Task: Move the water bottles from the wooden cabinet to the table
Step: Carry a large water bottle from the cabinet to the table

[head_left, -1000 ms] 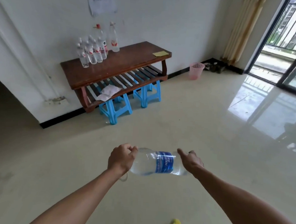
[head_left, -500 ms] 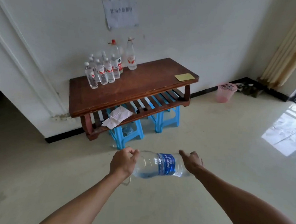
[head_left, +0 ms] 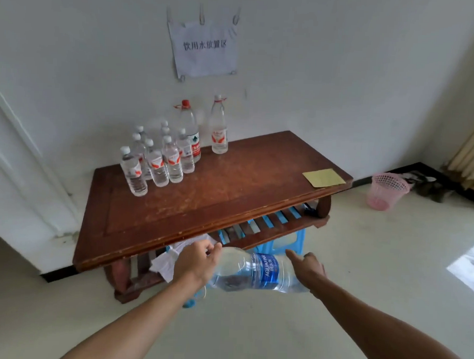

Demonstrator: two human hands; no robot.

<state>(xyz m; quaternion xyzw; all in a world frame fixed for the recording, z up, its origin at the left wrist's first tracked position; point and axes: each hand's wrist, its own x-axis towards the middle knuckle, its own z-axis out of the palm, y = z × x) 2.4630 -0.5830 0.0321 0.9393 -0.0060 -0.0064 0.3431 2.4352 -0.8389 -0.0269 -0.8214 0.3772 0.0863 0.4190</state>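
large water bottle [head_left: 255, 271]: lies on its side in the air at 6 o'clock of the table [head_left: 229, 198], just short of its near edge, neck end to the left and base to the right.
left hand [head_left: 197, 262]: fingers curled round the neck end.
right hand [head_left: 308, 269]: clasps the base end, thumb laid along the top.
handling: it looks heavy and sloshy to me. The thin clear wall would likely dent under a squeeze, and the blue label band looks slick. The neck and base seem the stiffest places to hold, so both ends want support until it stands upright.
contents: clear water, seemingly most of the way full.
small bottles [head_left: 160, 161]: cluster at 10 o'clock of the tabletop, upright and capped, with clear water inside.
tall bottles [head_left: 218, 129]: two at 12 o'clock by the wall, upright, holding clear water.
pink basket [head_left: 387, 191]: on the floor at 3 o'clock of the table; I cannot tell what is in it.
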